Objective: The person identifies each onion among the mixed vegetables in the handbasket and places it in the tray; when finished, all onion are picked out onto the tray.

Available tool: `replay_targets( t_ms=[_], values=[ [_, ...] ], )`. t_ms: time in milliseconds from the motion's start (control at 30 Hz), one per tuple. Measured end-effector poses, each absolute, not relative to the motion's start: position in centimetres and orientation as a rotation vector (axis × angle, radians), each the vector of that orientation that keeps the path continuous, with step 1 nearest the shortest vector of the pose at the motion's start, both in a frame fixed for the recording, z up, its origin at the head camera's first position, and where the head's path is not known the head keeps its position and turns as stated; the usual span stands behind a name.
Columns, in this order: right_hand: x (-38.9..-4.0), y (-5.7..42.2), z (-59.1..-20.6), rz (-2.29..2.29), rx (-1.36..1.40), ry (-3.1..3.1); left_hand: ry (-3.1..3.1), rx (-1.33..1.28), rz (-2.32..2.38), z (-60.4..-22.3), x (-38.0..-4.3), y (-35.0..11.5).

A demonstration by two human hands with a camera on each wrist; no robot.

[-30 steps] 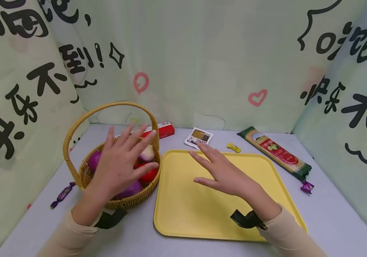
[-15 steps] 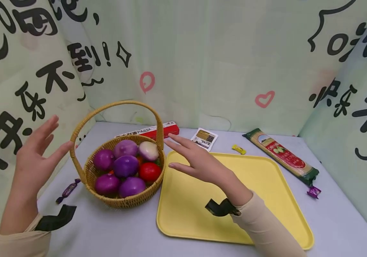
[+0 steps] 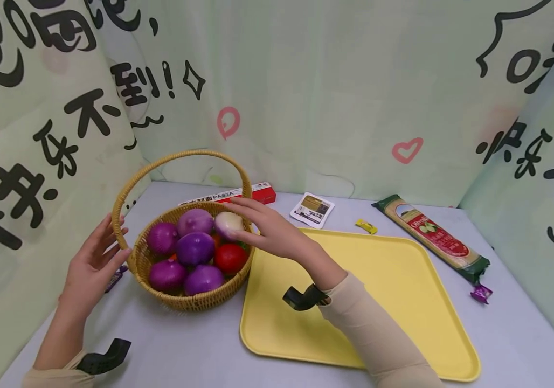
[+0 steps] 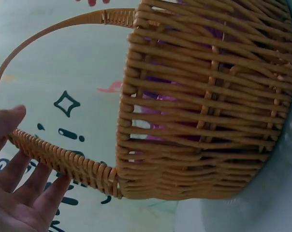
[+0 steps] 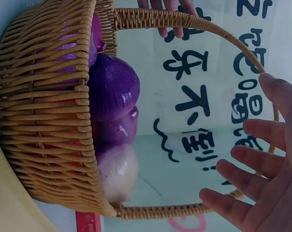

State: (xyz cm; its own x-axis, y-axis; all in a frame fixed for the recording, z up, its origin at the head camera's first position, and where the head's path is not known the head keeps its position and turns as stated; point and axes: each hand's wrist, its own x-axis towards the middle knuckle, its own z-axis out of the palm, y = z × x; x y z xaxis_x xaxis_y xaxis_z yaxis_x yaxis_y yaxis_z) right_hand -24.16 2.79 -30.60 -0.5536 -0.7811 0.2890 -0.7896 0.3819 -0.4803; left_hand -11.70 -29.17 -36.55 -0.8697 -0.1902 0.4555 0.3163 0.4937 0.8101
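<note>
A wicker basket point(image 3: 194, 303) with a tall arched handle point(image 3: 185, 155) holds several purple onions point(image 3: 195, 248), a paler white-purple onion point(image 3: 223, 222) and a red tomato point(image 3: 230, 258). At the handle's left foot is my left hand point(image 3: 90, 267), thumb in front and fingers behind. In the left wrist view these fingers spread beside the handle, loosely, without a visible grip; contact is hard to tell. My right hand point(image 3: 277, 231) reaches over the basket's right rim, near the pale onion. Its fingers point(image 5: 255, 162) are spread and hold nothing in the right wrist view.
Right of the basket lies a yellow tray point(image 3: 286, 328), under my right forearm. Behind are a red pasta box point(image 3: 264, 194), a white sachet point(image 3: 312, 210) and a yellow candy point(image 3: 366, 226). A pasta bag point(image 3: 432, 234) and purple candy point(image 3: 481, 293) lie at the right.
My hands have parted from over the basket: the left swung out left, then came in to the handle's left foot. The right moved left from above the tray to the basket's right rim.
</note>
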Motion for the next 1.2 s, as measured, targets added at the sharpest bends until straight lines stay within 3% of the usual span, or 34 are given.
replay_targets(
  t_ms=[400, 800, 1200],
  values=[
    [-25.9, -0.2, -31.5, 0.983, 1.562, -2.646, -2.217, 0.010, -1.296, -36.4, -12.2, -28.6],
    [-27.5, -3.3, -31.7, 0.617, 2.018, -2.581, -2.222, -0.007, -1.297, -36.5, -12.4, -28.8],
    [-27.5, -6.2, -33.3, 0.208, 2.119, -2.634, -2.214, -0.003, -1.299, -36.6, -12.3, -28.8]
  ],
)
